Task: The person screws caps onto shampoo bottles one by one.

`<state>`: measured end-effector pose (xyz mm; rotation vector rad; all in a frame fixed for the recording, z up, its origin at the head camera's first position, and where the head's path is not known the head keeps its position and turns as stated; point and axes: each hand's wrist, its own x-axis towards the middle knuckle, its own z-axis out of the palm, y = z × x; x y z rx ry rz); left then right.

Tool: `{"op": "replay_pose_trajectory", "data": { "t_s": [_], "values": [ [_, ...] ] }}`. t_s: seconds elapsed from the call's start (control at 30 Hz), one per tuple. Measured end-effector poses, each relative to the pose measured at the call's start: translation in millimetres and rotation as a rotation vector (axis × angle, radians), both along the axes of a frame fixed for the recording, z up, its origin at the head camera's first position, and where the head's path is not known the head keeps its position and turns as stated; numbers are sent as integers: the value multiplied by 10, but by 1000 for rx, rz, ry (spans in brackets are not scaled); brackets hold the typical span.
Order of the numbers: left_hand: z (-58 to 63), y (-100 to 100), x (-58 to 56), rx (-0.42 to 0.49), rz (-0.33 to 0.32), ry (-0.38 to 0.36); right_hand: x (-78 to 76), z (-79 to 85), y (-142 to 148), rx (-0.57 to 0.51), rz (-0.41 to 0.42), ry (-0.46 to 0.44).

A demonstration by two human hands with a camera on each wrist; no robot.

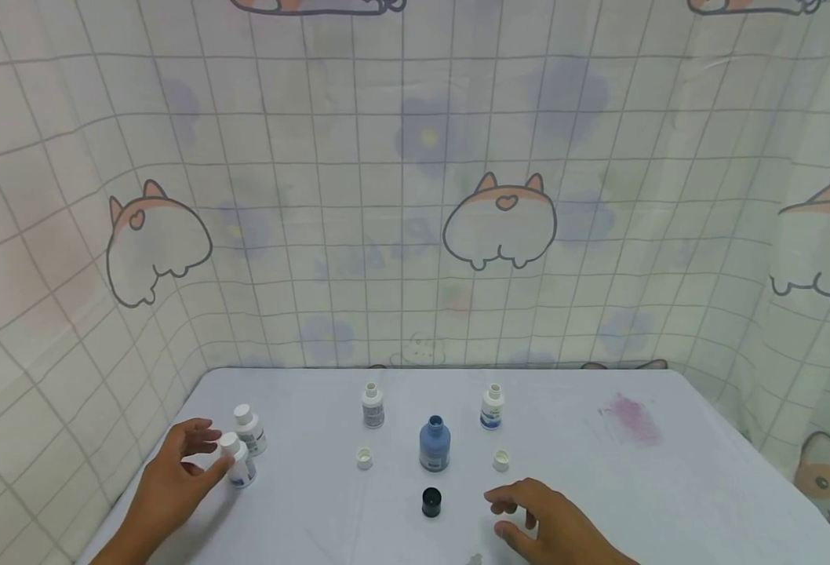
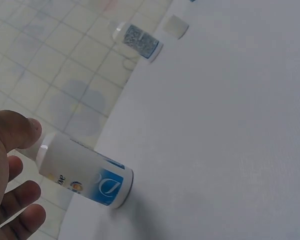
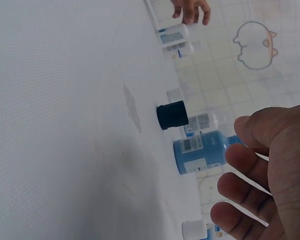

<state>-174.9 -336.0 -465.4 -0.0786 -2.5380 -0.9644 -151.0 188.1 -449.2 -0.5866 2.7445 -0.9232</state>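
My left hand (image 1: 176, 475) is beside a capped white bottle (image 1: 238, 463) at the table's left, thumb close to its cap and fingers spread. That bottle stands upright, its blue label (image 2: 109, 188) facing the left wrist camera. Just behind it is a second capped white bottle (image 1: 249, 430). My right hand (image 1: 552, 518) hovers over the front of the table, fingers loosely bent and holding nothing. Nearest to it are a black cap (image 1: 431, 502), a white cap (image 1: 501, 461) and an uncapped blue bottle (image 1: 435, 446).
Farther back stand two uncapped white bottles, one with a grey label (image 1: 373, 406), the other with a blue-patterned label (image 1: 492, 408). Another white cap (image 1: 365, 458) lies before the grey-labelled one. A pink stain (image 1: 632, 419) marks the tablecloth (image 1: 302, 510); a patterned curtain (image 1: 358, 235) hangs behind.
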Motion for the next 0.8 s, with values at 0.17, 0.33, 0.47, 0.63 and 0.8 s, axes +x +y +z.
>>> {"op": "replay_pose_trajectory", "data": {
  "t_s": [0.17, 0.33, 0.47, 0.63, 0.8],
  "values": [
    [103, 28, -13, 8, -3, 67, -4, 3, 3, 0, 4, 1],
    [206, 88, -14, 4, -1, 108, -3, 8, 4, -8, 4, 11],
    [261, 138, -6, -6, -4, 106, -6, 2, 2, -3, -3, 9],
    [298, 186, -9, -24, -8, 109, -9, -2, 4, -3, 1, 6],
    [336, 242, -26, -34, -4, 105, -11, -1, 9, -3, -2, 5]
  ]
}}
